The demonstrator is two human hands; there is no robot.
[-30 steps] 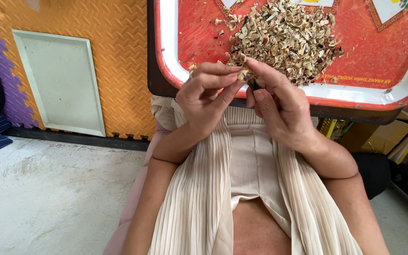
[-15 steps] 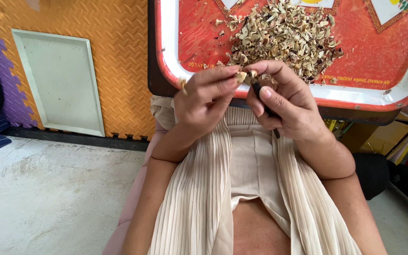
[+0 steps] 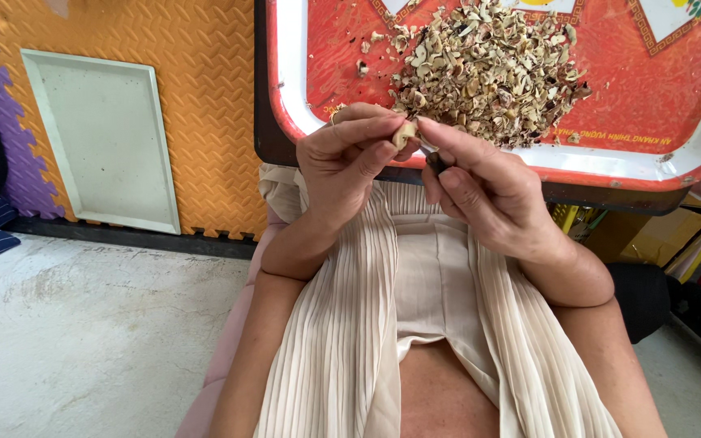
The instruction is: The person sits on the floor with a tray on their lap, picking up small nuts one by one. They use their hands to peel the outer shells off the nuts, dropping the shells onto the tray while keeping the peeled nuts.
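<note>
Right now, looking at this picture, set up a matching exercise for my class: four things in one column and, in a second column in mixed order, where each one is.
Things
1. heap of shell pieces
2. small pale piece
3. white panel
4. red tray

Places
A. leaning on the orange foam mat wall
B. pinched between the fingers of both hands
C. piled on the red tray
D. on the dark table edge above the lap

Pairs: 1-C, 2-B, 3-A, 4-D
</note>
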